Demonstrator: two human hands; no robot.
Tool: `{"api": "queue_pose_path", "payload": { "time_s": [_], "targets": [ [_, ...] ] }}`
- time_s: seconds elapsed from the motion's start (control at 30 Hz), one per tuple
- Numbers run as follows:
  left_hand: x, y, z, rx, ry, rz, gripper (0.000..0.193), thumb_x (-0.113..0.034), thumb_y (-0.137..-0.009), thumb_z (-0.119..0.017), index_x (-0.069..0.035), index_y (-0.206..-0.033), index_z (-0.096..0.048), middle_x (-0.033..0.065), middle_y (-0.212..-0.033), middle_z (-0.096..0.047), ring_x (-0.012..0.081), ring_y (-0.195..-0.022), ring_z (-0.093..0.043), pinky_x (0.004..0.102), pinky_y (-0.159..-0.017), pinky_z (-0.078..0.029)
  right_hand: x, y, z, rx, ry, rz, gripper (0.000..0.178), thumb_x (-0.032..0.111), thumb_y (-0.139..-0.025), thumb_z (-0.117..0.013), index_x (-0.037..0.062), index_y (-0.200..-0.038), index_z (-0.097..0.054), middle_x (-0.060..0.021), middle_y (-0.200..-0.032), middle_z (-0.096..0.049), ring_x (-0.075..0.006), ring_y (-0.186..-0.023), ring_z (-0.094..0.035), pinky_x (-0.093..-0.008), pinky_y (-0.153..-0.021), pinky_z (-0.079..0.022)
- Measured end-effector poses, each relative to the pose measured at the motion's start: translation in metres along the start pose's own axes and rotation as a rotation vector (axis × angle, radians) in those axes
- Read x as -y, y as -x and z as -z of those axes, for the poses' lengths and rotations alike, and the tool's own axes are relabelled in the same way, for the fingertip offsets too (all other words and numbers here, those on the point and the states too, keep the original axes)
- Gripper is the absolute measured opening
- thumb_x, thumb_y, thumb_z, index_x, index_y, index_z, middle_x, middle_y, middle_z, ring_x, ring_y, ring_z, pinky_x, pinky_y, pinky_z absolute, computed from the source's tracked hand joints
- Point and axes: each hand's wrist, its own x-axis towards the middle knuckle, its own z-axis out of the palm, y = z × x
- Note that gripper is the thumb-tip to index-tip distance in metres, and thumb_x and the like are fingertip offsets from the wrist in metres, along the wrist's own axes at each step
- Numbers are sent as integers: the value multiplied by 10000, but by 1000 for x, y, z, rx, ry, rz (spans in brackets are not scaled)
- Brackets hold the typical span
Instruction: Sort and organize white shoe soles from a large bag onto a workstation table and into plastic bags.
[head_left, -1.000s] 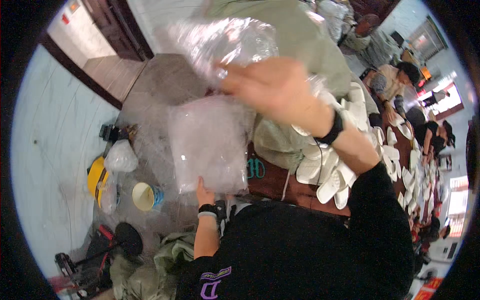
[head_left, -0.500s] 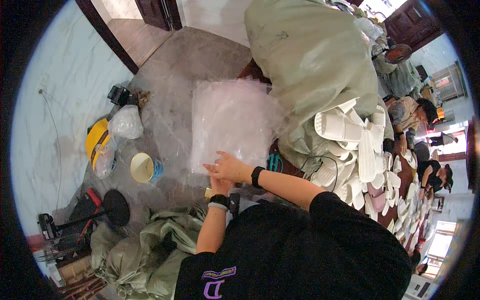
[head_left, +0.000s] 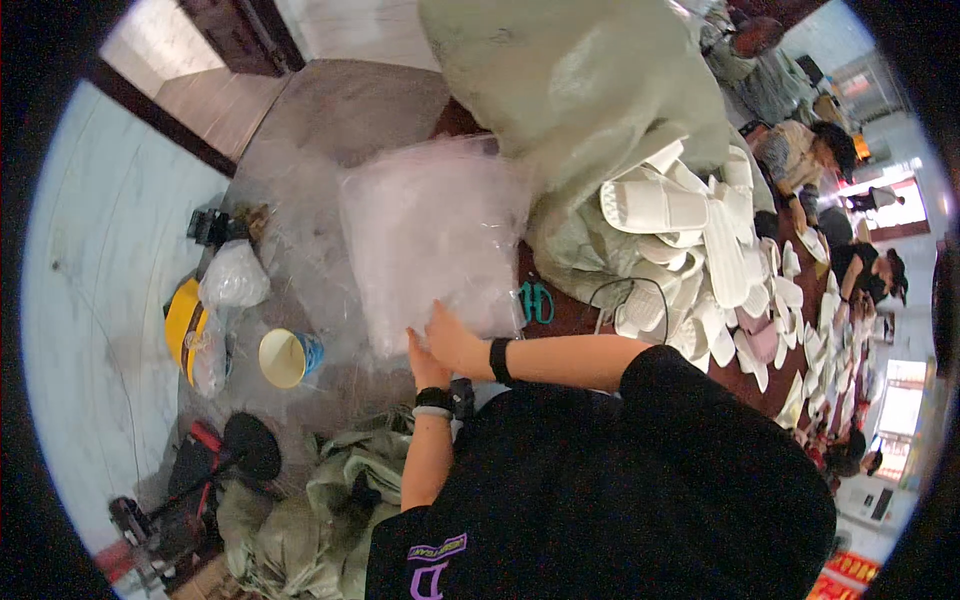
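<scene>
A stack of clear plastic bags [head_left: 430,230] lies flat, pale and shiny, in front of me. At its near edge my left hand [head_left: 428,370] and my right hand [head_left: 456,342] are close together, the right one partly over the left. A finger of each stretches forward onto the plastic. Both look open, though their other fingers are partly hidden and I see nothing clearly held. Dark bands circle both wrists, with a light band beside the left one.
White slippers [head_left: 725,260] lie heaped at right, below a big pale green sack [head_left: 580,90]. Left stand a paper cup [head_left: 284,357], a yellow object [head_left: 184,325] and a bundled clear bag [head_left: 235,275]. Green sacks [head_left: 310,520] lie near left. Other people [head_left: 810,160] work farther right.
The view has shifted and turned a little, moving the bag stack left in the picture. My hands stay at its near edge, the right hand's fingers less spread.
</scene>
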Motion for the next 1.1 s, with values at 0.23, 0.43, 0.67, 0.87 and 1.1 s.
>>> {"api": "queue_pose_path", "payload": {
  "time_s": [0.23,0.43,0.67,0.87,1.1],
  "targets": [
    [2,-20,23,14,-302,-207,684,-431,-850,-562,33,-1298,-334,187,-1230,-487,337,-1099,-490,413,-938,-403,-45,93,-77,-288,-319,-95,747,386,-727,-642,147,-1366,-339,-55,-1458,-268,-213,-1340,-251,-546,-1081,-155],
    [1,-18,17,-326,-1808,-596,745,-75,-720,-609,117,-1328,-225,203,-1052,-573,265,-959,-564,320,-827,-451,-52,102,-104,-452,-596,32,673,345,-711,-660,125,-1300,-419,-93,-1401,-360,-249,-1291,-334,-462,-1071,-237],
    [-49,-44,85,-89,-1271,-355,474,-324,-900,-525,3,-1226,-416,48,-808,-571,157,-756,-513,315,-677,-442,-105,193,-64,-660,-596,-796,462,246,-700,-650,112,-1124,-526,-78,-1232,-494,-265,-1216,-410,-507,-1025,-272],
    [-49,-51,71,37,-2270,-566,489,-312,-884,-548,-15,-1245,-402,112,-1193,-533,255,-1045,-502,350,-939,-386,-142,330,-146,-440,-40,-1079,354,248,-717,-618,183,-1063,-583,-19,-1211,-507,-233,-1235,-389,-637,-1051,-111],
    [-44,-47,54,-267,-1690,-482,421,-184,-822,-544,-27,-1207,-481,159,-1138,-545,289,-1021,-526,389,-929,-400,-142,366,-109,-945,-557,-983,312,138,-714,-622,203,-1018,-604,-7,-1210,-498,-215,-1174,-436,-619,-1030,-201]
  ]
}}
